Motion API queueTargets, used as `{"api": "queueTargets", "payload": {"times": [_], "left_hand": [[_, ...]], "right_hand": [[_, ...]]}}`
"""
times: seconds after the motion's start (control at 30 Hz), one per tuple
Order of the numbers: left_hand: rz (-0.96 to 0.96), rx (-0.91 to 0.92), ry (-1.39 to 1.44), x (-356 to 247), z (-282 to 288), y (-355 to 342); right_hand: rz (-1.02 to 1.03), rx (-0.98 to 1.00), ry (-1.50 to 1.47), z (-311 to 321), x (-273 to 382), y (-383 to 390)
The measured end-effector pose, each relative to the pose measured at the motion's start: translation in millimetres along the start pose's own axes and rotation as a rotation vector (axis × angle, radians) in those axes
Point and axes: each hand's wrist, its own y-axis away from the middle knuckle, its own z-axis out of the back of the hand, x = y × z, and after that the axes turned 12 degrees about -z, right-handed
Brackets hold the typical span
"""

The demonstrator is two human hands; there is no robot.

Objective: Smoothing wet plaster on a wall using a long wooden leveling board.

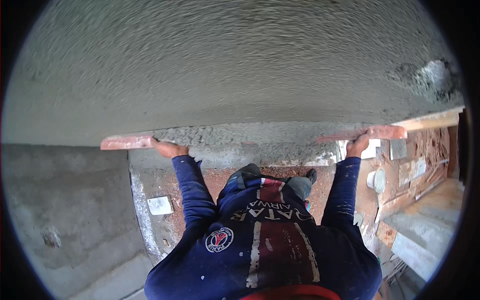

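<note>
A long reddish straightedge (127,143) lies across the lower part of the freshly plastered grey wall (225,65). Wet mortar (240,132) covers its middle stretch. Near the board's left end, my left hand (171,149) is closed on it. Towards the other end, my right hand (357,145) grips the same board. Both arms reach forward in dark blue, mortar-spattered sleeves. The plaster surface shows fine curved streaks, and at the upper right a rough lump of mortar (437,80) stands out from it.
To the left rises another grey rendered wall (75,195). Reddish soil (210,182) lies below, with a pale block (160,205) on it. A whitish bucket (376,180), loose boards and slabs (412,171) are on the right, beside a wooden edge strip (432,121).
</note>
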Motion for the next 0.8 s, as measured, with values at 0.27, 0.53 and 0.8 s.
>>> {"api": "queueTargets", "payload": {"times": [0.27, 0.53, 0.8], "left_hand": [[-0.219, 0.244, -0.18, 13.6, 36.4, -30.9], [0.036, -0.105, -0.028, -9.9, 1.5, 11.1], [0.078, 0.083, 0.079, -47.3, -41.6, 113.6]], "right_hand": [[0.216, -0.306, 0.112, 16.4, -41.2, -50.0], [0.132, -0.2, -0.116, -0.7, 20.8, -21.4], [0.175, -0.133, -0.112, 11.9, 119.0, -67.8]]}}
